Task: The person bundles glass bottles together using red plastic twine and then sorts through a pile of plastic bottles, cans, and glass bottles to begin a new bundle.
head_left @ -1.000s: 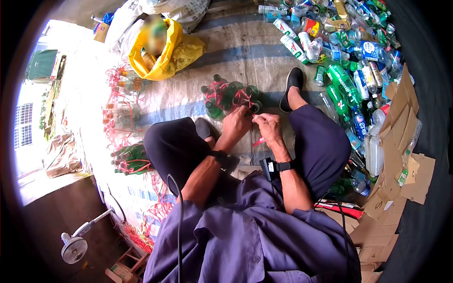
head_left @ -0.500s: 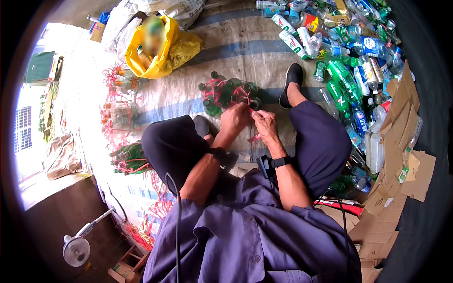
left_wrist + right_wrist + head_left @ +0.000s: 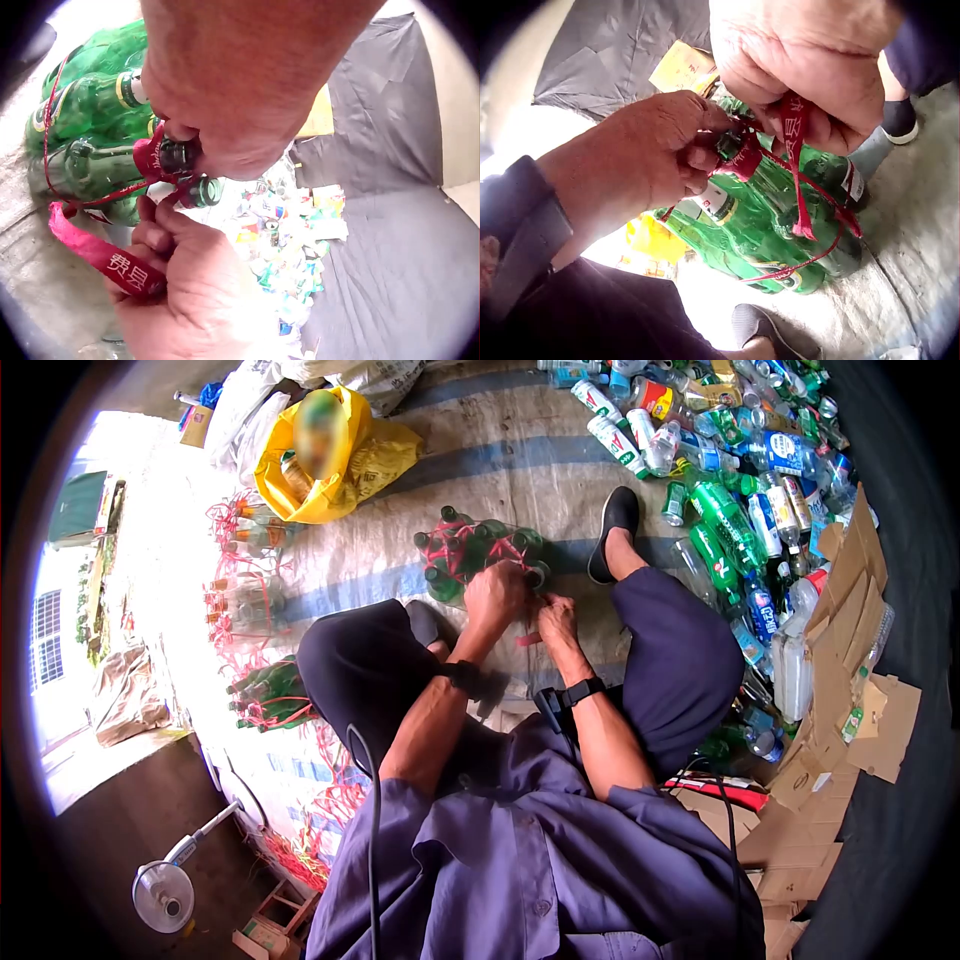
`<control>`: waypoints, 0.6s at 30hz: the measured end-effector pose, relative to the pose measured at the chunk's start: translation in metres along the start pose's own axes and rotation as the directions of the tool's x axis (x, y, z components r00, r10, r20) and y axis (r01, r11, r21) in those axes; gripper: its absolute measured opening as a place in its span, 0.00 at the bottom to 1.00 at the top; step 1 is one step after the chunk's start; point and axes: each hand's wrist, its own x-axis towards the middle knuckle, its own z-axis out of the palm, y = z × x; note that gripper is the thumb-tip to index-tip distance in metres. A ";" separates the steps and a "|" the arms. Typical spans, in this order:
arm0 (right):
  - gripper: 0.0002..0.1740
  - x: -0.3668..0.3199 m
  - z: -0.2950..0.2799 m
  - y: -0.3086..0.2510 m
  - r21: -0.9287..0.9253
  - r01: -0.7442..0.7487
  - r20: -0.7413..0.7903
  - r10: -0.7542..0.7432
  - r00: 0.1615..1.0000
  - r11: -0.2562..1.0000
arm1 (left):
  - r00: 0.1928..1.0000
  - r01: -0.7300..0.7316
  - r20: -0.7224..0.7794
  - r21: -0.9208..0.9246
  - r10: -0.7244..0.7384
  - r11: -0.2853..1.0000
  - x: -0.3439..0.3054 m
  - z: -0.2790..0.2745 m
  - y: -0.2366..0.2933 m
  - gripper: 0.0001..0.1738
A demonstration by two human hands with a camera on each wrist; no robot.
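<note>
Several green glass bottles [image 3: 470, 550] stand bundled upright on the striped sheet, bound near their necks with red ribbon [image 3: 744, 163]; in the wrist views another strand circles their bodies. My left hand [image 3: 495, 598] is over the near side of the bundle, its curled fingers [image 3: 697, 159] gripping the neck of one green bottle [image 3: 180, 155]. Just right of it, my right hand [image 3: 556, 622] pinches the ribbon between thumb and fingers, close to a second bottle mouth [image 3: 206, 191]. A wide loose tail of ribbon [image 3: 112, 255] with white lettering hangs from the right hand.
Further bundled bottles [image 3: 268, 692] stand along the left, with loose red ribbon [image 3: 335, 800] nearby. A yellow bag [image 3: 345, 485] lies ahead. Plastic bottles and cans [image 3: 730, 510] are heaped at right behind cardboard [image 3: 835, 650]. A fan [image 3: 163, 897] is at lower left.
The head view has shifted slightly, so the bundle appears a little higher and further left. The loose ribbon tail has drawn up closer to the right hand. Both hands stay at the bottle necks.
</note>
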 end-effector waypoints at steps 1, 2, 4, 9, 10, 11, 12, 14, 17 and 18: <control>0.15 0.009 -0.002 0.013 -0.001 -0.003 -0.002 0.003 1.000 1.000 | 1.000 0.021 0.002 -0.027 -0.021 0.999 0.002 0.001 -0.001 0.13; 0.15 0.020 -0.003 0.028 -0.169 0.156 -0.040 -0.165 0.985 0.973 | 0.999 0.043 0.005 -0.054 -0.043 0.998 0.003 0.002 -0.003 0.13; 0.14 0.016 0.001 0.023 -0.337 0.296 -0.049 -0.331 0.943 0.894 | 0.999 0.051 0.007 -0.074 -0.050 0.996 0.002 0.003 -0.005 0.13; 0.16 0.019 0.004 0.032 -0.390 0.288 -0.087 -0.346 0.934 0.875 | 0.998 0.056 -0.004 -0.100 -0.057 0.993 0.001 0.004 -0.006 0.13; 0.16 0.025 0.003 0.042 -0.391 0.286 -0.086 -0.345 0.935 0.875 | 0.999 0.049 -0.009 -0.109 -0.050 0.993 0.002 0.005 -0.008 0.13; 0.18 0.031 0.003 0.051 -0.373 0.328 -0.093 -0.387 0.917 0.868 | 0.999 0.041 -0.015 -0.119 -0.043 0.992 0.002 0.006 -0.009 0.13; 0.20 0.032 0.004 0.051 -0.356 0.370 -0.101 -0.429 0.898 0.858 | 0.999 0.042 -0.014 -0.119 -0.044 0.992 0.003 0.007 -0.011 0.13; 0.17 0.032 0.002 0.051 -0.437 0.340 -0.061 -0.404 0.913 0.833 | 0.999 0.029 -0.028 -0.130 -0.033 0.991 0.003 0.009 -0.013 0.12; 0.15 0.032 0.004 0.054 -0.384 0.345 -0.040 -0.388 0.921 0.857 | 0.999 0.041 -0.019 -0.183 -0.046 0.982 0.003 0.008 -0.013 0.11; 0.15 0.031 0.005 0.053 -0.245 0.374 -0.058 -0.399 0.915 0.894 | 0.999 0.041 -0.019 -0.184 -0.046 0.982 0.004 0.009 -0.015 0.11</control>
